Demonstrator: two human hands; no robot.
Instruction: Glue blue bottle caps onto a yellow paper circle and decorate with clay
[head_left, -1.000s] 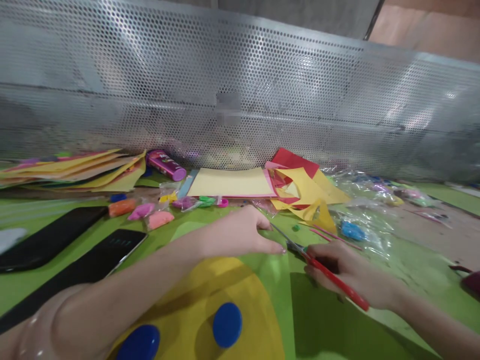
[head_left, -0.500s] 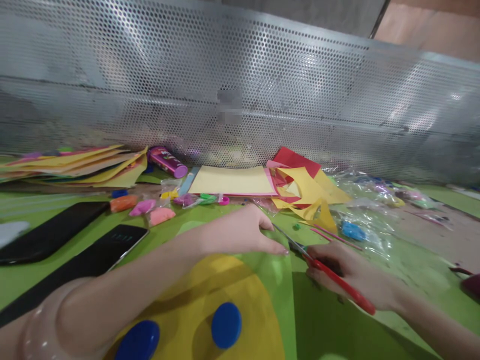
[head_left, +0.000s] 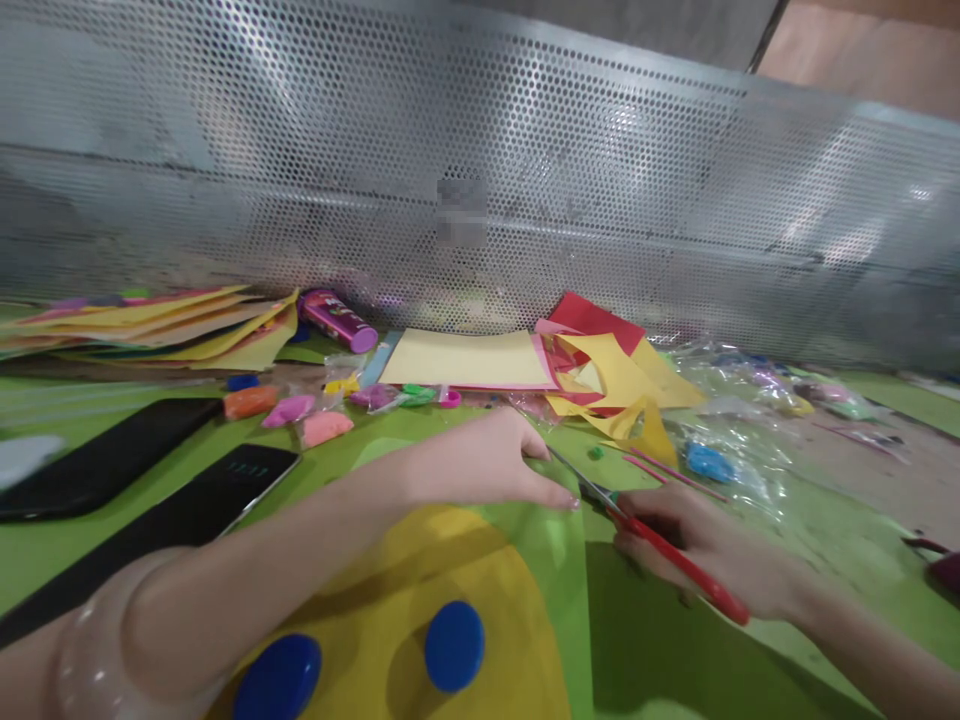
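**A:** State of right hand (head_left: 697, 540)?

**B:** Closed around a pair of red-handled metal scissors (head_left: 652, 542), just beyond and right of a large, round-edged yellow sheet (head_left: 517, 620). Aimed away and leftward at the blades, close to the left fingertips. Blade opening: cannot tell.

**A:** State of left hand (head_left: 491, 460)?

**B:** Placed palm down past the far edge of the yellow sheet, with one digit extended toward the blades. Partly hidden at the other fingers; cannot tell whether gripping the smooth light-green sheet (head_left: 568, 600) below. Fitted at the wrist with a pale pink, glossy bracelet (head_left: 105, 640).

**A:** On the yellow sheet?

**B:** Two round, blue, cap-like pieces, one right (head_left: 454, 646), one left (head_left: 277, 680).

**A:** Farther out from the yellow sheet?

**B:** To the left: a flat black phone with lit digits (head_left: 244, 485). To the right, beyond: thin pink sticks (head_left: 679, 475) and a blue lump in clear plastic (head_left: 709, 462). Straight beyond: a rectangular cream sheet (head_left: 465, 358). Farthest: a grey perforated metal panel (head_left: 480, 130).
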